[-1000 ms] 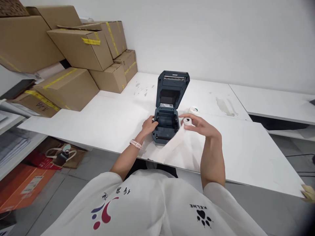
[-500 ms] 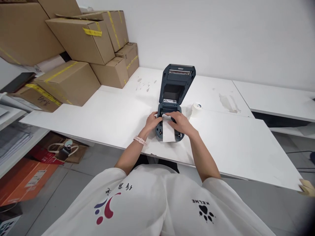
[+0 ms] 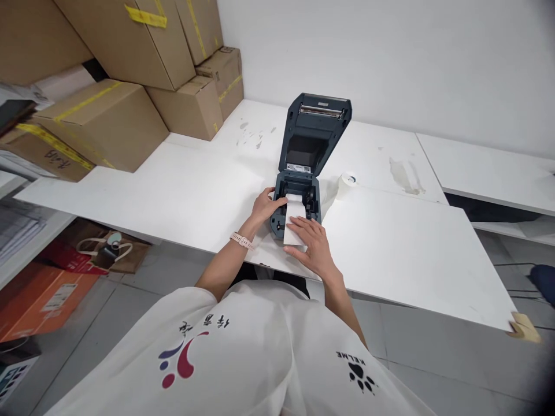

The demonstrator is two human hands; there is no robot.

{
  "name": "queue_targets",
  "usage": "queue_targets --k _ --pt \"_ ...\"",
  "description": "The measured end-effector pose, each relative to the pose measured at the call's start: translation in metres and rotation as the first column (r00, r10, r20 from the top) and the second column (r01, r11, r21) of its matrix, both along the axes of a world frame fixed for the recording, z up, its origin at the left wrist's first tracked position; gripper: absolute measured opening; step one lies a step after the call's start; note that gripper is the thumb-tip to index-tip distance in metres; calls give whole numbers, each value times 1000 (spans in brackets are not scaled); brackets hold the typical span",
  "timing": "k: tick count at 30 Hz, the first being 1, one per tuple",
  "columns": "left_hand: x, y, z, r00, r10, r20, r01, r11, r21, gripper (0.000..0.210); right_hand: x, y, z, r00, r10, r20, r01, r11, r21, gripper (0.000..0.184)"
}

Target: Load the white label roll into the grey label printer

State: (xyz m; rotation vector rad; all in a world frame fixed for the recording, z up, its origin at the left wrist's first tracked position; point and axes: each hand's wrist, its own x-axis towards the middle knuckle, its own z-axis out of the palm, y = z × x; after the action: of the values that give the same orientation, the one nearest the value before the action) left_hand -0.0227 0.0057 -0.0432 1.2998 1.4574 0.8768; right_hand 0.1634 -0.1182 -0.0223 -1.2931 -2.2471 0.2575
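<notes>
A dark blue-grey label printer (image 3: 318, 137) stands on the white table with its lid raised. White label paper (image 3: 294, 209) lies inside it, and its free strip runs out over the front edge. My left hand (image 3: 263, 207) grips the printer's left side wall, the thumb reaching inside to the paper's edge. Flat on the strip rests my right hand (image 3: 314, 245), open, with fingers stretched across the paper near the front. A small white paper roll (image 3: 346, 188) sits to the right of the printer with its tail loose.
Cardboard boxes (image 3: 113, 124) with yellow tape are stacked at the left of the white table (image 3: 208, 196). A white wall (image 3: 390, 58) rises behind. Under the left side are an orange box (image 3: 47, 300) and bags. Brown padding (image 3: 524, 328) covers the table's right front corner.
My right hand has slid from the back of the paper toward the front and flattened on the strip. My left hand stays at the printer's side. The view has tilted down slightly.
</notes>
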Motion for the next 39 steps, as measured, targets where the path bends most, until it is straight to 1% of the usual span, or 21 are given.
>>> queue_targets --k 3,6,9,13,17,21,25,28,31,33,35,36,37,38,39 --pt "0 0 1 1000 8 -8 -8 1000 4 66 -1 1 -1 1000 -21 21 21 1000 6 60" --pt "0 -1 3 1000 8 -10 -8 1000 -2 69 -2 1 -2 998 -48 46 48 999 -10 64" --pt "-1 -4 8 1000 -6 -14 6 1000 -16 74 -2 0 -1 997 -47 61 48 999 -22 62" --pt "-2 -7 13 1000 -8 -23 8 1000 -21 75 0 1 3 997 5 79 -3 1000 -25 60" --pt "-2 -6 12 1000 -6 -19 6 1000 -16 74 4 3 5 993 46 107 -45 999 -12 59" --pt "-1 -4 8 1000 1 -3 -1 1000 -4 72 5 4 2 993 50 109 -51 999 8 61" --pt "-1 -4 7 1000 5 9 -5 1000 1 72 6 3 1 993 51 110 -51 999 -1 62" --pt "-1 -3 9 1000 5 20 -5 1000 -1 74 7 3 2 994 49 93 -48 999 -13 62" --pt "-1 -5 14 1000 5 3 -5 1000 0 76 6 5 1 997 51 66 -50 998 -23 61" --pt "0 -13 17 999 28 -40 -27 1000 7 80 4 5 1 997 54 48 -52 998 -33 60" --pt "1 -32 19 997 59 -58 -57 998 33 85 5 3 1 998 53 25 -52 997 -51 62" --pt "1 -45 18 997 72 -38 -70 996 59 85 7 1 3 998 62 10 -62 996 -67 64" --pt "2 -59 17 999 37 18 -39 994 100 81 10 0 7 996 90 -8 -90 992 -91 65" --pt "2 -74 15 995 -51 87 38 989 144 78 15 -1 12 990 134 -36 -138 983 -123 64" --pt "1 -89 12 982 -112 153 85 981 174 78 22 0 20 979 184 -84 -196 969 -154 61"
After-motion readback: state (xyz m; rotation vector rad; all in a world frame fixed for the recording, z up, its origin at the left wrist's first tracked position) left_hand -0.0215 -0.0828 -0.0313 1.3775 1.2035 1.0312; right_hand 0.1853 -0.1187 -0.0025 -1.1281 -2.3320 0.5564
